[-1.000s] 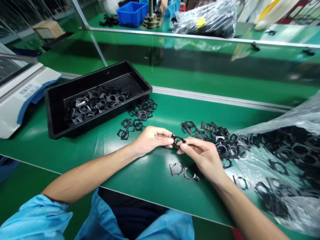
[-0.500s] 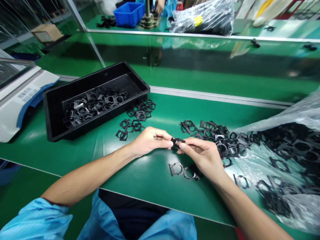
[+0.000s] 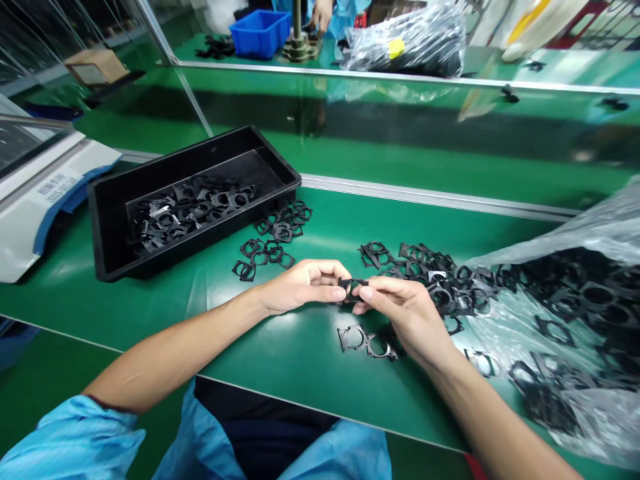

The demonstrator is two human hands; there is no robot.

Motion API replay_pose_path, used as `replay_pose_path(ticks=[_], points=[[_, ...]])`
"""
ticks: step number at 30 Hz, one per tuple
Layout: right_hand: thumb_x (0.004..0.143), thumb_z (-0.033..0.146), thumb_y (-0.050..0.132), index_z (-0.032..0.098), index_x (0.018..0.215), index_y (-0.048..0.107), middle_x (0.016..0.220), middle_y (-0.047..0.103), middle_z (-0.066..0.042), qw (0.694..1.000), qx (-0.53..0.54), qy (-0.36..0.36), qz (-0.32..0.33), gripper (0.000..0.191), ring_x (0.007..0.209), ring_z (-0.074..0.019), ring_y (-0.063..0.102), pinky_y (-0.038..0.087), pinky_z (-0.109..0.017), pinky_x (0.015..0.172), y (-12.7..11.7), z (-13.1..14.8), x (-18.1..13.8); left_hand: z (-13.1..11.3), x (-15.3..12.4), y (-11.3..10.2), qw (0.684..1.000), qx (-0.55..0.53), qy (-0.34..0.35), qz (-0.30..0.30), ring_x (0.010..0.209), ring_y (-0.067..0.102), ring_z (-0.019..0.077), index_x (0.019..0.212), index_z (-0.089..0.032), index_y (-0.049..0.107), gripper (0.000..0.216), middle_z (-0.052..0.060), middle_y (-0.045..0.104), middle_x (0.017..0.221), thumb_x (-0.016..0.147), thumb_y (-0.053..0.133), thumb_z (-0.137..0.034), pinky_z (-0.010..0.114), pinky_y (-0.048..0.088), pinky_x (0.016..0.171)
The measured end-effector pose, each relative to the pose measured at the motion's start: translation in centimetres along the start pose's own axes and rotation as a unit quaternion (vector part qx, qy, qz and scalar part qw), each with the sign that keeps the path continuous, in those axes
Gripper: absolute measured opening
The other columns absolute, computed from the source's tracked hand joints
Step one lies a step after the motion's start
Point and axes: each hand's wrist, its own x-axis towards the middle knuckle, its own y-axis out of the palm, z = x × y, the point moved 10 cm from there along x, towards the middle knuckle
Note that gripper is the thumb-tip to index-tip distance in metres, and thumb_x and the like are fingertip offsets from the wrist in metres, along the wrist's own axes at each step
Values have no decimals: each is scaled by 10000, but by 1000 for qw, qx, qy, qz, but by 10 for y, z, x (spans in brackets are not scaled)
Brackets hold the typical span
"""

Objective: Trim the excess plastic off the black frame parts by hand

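Observation:
Between my two hands, above the green table, is a small black plastic ring frame (image 3: 354, 288). My left hand (image 3: 305, 285) pinches its left side between thumb and fingers. My right hand (image 3: 405, 303) is closed on its right side, thumb on top. Just below lie loose ring frames (image 3: 353, 338), partly under my right hand. A heap of similar black frames (image 3: 425, 260) spreads behind and right of my right hand. Smaller groups of ring frames (image 3: 283, 231) rest behind my left hand, beside the black tray.
A black tray (image 3: 200, 250) holding many frames stands at the left, beside a white and blue machine (image 3: 55, 193). At the right, a clear plastic bag (image 3: 540, 243) spills more frames. Beyond a low partition are a blue bin (image 3: 261, 33), a wrapped bundle (image 3: 407, 40) and another person's hand (image 3: 321, 13).
The ring frame between my hands has turned, so its opening shows more toward me. Both hands stay in nearly the same place, and the view has shifted very slightly.

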Motion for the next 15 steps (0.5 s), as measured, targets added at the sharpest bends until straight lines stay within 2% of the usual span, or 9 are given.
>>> replay_pose_path(ticks=[6, 11, 15], points=[[718, 536, 848, 185, 638, 751, 605, 701, -23, 999, -40, -26, -4, 373, 589, -150, 634, 518, -259, 615, -1, 5, 1, 2, 1, -16, 996, 26, 17, -78, 733, 648, 120, 890, -112, 727, 386, 42, 717, 804, 692, 897, -395, 246, 509, 723], [736, 549, 829, 179, 679, 755, 608, 707, -30, 997, -67, -22, -10, 382, 576, -161, 645, 515, -269, 588, -3, 1, 1, 2, 0, -16, 995, 62, 6, -77, 725, 656, 125, 832, -109, 749, 332, 33, 719, 777, 632, 927, -304, 251, 529, 721], [754, 540, 818, 180, 704, 770, 621, 722, -39, 997, -76, -14, -20, 367, 600, -177, 679, 559, -288, 626, -6, -3, 2, 4, 0, -13, 995, 58, 3, -76, 714, 656, 121, 814, -111, 738, 327, 22, 709, 755, 610, 933, -275, 246, 529, 712]])
